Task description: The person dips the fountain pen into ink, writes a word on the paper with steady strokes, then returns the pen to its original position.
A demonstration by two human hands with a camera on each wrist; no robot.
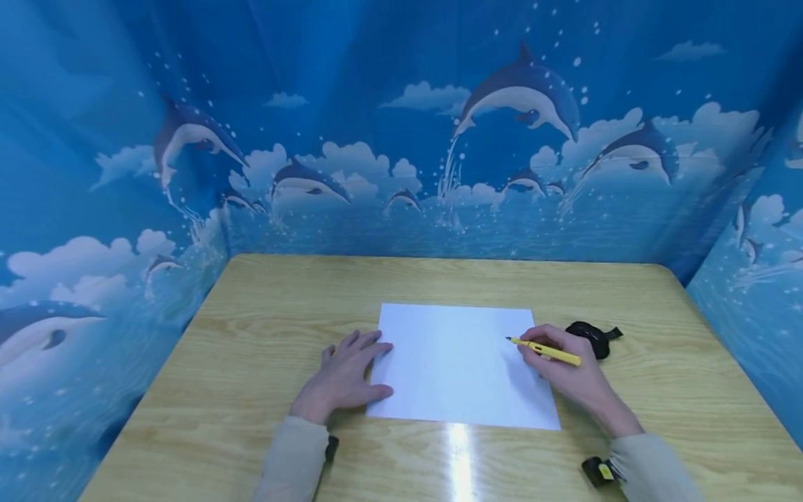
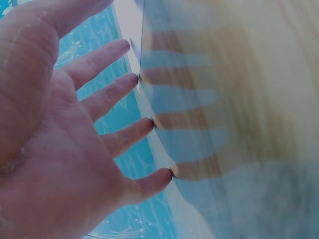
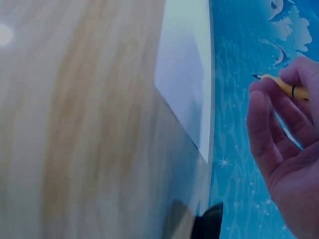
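A blank white sheet of paper (image 1: 458,366) lies flat on the wooden table. My left hand (image 1: 348,373) rests at its left edge, fingers spread, with thumb and index fingertip over the paper. The left wrist view shows the palm of that hand (image 2: 65,139) and its fingertips touching the tabletop side. Over the paper's right edge, my right hand (image 1: 564,359) pinches a yellow pen (image 1: 558,354) between thumb and fingers, its dark tip pointing left above the sheet. In the right wrist view the pen (image 3: 299,92) sticks out from the curled fingers of the right hand (image 3: 294,149).
A small black object with a short tab (image 1: 590,338) lies on the table just beyond my right hand, partly hidden by it. The wooden table (image 1: 301,286) ends at a blue curtain (image 1: 376,230) printed with dolphins, at the back and both sides.
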